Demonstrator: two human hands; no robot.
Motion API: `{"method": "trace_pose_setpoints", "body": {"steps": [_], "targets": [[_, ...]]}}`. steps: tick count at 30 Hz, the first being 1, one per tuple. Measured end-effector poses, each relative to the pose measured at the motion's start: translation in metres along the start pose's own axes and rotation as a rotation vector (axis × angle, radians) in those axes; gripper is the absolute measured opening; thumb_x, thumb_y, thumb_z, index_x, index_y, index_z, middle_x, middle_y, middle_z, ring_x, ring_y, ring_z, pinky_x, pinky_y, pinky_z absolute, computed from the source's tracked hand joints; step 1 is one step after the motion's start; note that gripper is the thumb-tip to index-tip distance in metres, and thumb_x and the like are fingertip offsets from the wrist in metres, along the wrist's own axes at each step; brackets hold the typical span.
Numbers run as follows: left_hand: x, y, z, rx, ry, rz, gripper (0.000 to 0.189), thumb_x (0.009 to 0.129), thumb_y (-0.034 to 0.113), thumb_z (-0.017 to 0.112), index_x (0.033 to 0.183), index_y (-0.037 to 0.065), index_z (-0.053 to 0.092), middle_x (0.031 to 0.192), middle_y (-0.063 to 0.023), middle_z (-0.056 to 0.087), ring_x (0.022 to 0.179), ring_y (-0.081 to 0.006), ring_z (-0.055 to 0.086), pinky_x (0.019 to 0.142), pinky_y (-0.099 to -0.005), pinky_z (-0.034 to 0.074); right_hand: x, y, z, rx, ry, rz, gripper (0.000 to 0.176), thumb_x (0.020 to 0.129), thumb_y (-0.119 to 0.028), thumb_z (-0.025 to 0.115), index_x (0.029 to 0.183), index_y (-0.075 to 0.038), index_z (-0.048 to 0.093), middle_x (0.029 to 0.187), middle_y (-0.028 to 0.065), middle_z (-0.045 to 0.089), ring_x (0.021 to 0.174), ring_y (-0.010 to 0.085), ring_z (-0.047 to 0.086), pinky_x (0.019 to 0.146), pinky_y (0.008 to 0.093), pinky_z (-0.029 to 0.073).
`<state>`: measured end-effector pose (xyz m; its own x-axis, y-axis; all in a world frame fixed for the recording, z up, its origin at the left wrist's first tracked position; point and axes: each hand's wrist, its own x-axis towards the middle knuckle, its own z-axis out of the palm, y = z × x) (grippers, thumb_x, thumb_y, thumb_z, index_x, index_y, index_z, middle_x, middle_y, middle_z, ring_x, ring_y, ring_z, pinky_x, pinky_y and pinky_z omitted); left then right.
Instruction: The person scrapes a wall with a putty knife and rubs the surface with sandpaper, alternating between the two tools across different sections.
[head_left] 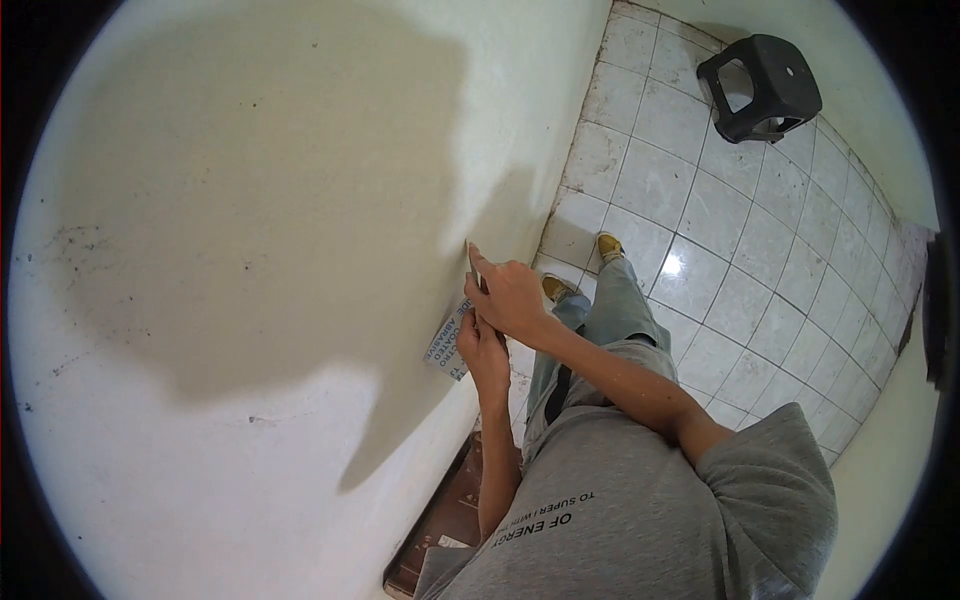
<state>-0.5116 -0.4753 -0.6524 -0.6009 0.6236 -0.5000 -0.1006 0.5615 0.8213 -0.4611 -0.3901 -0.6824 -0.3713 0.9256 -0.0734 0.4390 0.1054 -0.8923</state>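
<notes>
My left hand (484, 358) is closed on a sheet of sandpaper (443, 345), whose pale back carries blue print with the word "ABRASIVE". The sheet sticks out on the wall side of my fingers. Just above and touching it is my right hand (512, 300), its index finger stretched toward the pale wall (300, 300), with the tip at or very near the surface. A thin dark edge shows between the right thumb and fingers; what it belongs to is mostly hidden.
Dark specks and scuffs mark the wall, and my shadow falls across it. White floor tiles (730, 220) lie below. A black plastic stool (785, 85) stands at the far right. A brown panel-like object (450, 510) lies beside the wall, near my left arm.
</notes>
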Motion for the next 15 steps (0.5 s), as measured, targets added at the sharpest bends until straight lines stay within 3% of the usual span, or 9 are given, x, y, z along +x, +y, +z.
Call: {"method": "trace_pose_setpoints", "body": {"steps": [15], "targets": [[0.001, -0.003, 0.007, 0.006, 0.017, 0.018, 0.023, 0.104, 0.018, 0.045, 0.097, -0.001, 0.056, 0.071, 0.0032, 0.051, 0.053, -0.0014, 0.038, 0.045, -0.0208, 0.028, 0.007, 0.011, 0.006, 0.017, -0.027, -0.126, 0.049, 0.083, -0.013, 0.058, 0.125, 0.013, 0.055, 0.056, 0.018, 0.059, 0.05, 0.0341, 0.059, 0.054, 0.0451, 0.048]]}}
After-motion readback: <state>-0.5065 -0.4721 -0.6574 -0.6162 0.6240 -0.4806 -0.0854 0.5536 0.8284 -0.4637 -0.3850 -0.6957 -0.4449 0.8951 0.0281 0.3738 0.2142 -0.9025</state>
